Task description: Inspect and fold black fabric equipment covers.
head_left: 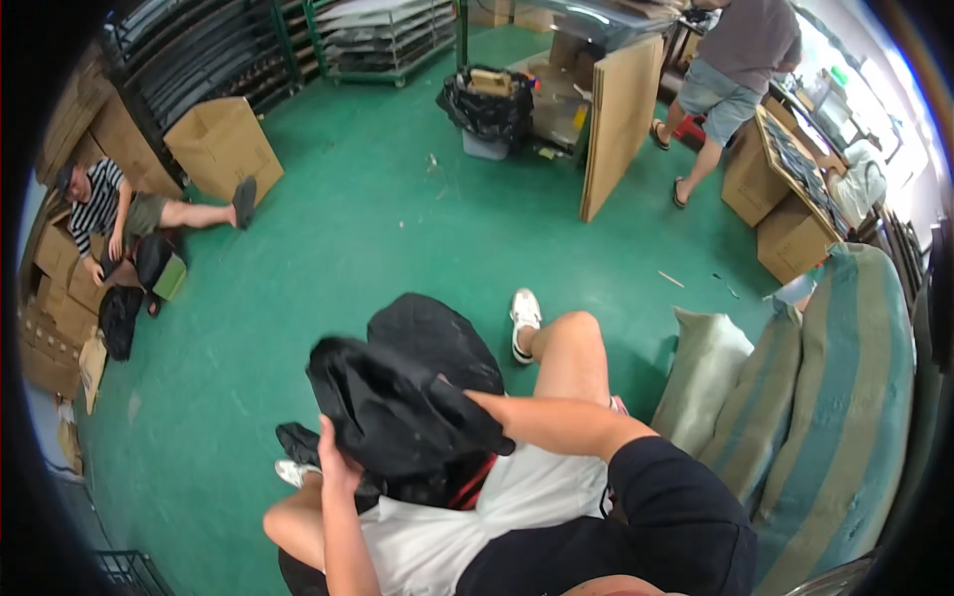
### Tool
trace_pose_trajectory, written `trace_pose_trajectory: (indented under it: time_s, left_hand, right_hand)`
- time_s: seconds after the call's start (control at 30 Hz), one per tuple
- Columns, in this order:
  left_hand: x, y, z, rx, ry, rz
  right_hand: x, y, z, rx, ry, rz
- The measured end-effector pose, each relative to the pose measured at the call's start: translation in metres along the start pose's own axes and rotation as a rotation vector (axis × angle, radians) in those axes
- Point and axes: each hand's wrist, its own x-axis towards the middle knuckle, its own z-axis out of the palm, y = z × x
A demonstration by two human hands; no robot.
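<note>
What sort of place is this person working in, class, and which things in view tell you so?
Probably a warehouse or packing workshop: cardboard boxes stand on a green painted floor, metal racks line the far wall, and big filled sacks lean at the right. Both hands, left hand, handle a black bag.

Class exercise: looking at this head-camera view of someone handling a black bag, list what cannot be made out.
- Right hand: fingers buried in the black bag, so its grip is hidden.
- Left hand: only its back shows; fingers lie under the bag.
- Bag's shape and opening: motion-blurred folds.
- Red strap: mostly covered by the bag.
- Bin: contents too small.
</note>
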Motion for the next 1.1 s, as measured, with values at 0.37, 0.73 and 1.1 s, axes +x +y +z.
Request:
trace_pose_trajectory:
  time_s: [0.37,0.73,1.1]
  left_hand:
    - [0.053,-0.041,0.006,-0.207,0.128,0.059]
    - [0.05,-0.032,0.008,-0.15,-0.084,0.007]
    - [0.036,-0.037,0.003,-0.008,-0.111,0.018]
  right_hand:
    - [0.028,-0.024,0.022,-0.647,-0.249,-0.287]
    - [-0.014,-0.023,0.063,-0.64,-0.411,-0.452]
    - [-0.001,-0.016,0.072,-0.354,-0.427,-0.379]
